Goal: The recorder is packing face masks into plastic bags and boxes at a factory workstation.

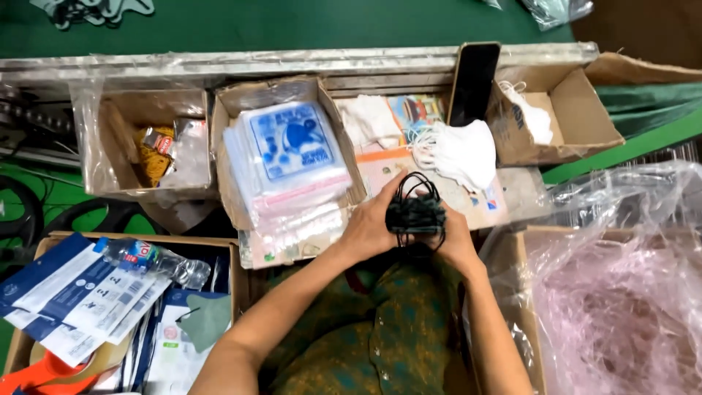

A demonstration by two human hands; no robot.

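At 8 o'clock in the head view, an open brown cardboard box holds blue-and-white flat printed packets, a crumpled clear plastic bottle with a blue label, and a roll of tan tape at its near edge.

At 10 o'clock, a cardboard box lined with clear plastic film contains small yellow and brown wrapped items.

At 11 o'clock, a tilted cardboard box carries a thick stack of clear zip bags with blue print.

Centre: the left hand and right hand are pressed together around a stack of dark grey face masks with black ear loops. Left grip: fingers curled closed on the left side of the stack, thumb over the top edge. Right grip: fingers closed on the right side and underneath. The black loops stick up above the stack. The stack sits just above the person's lap, at the near edge of the surface, which is covered with printed paper sheets.

At 12 to 1 o'clock, a loose pile of white face masks lies on the surface just beyond the hands, apart from them. A black smartphone leans upright behind the pile, against the metal rail.

At 2 o'clock, an open cardboard box holds another white mask.

At 4 o'clock, a cardboard box lined with a crinkled clear plastic bag stands just beside the right forearm.
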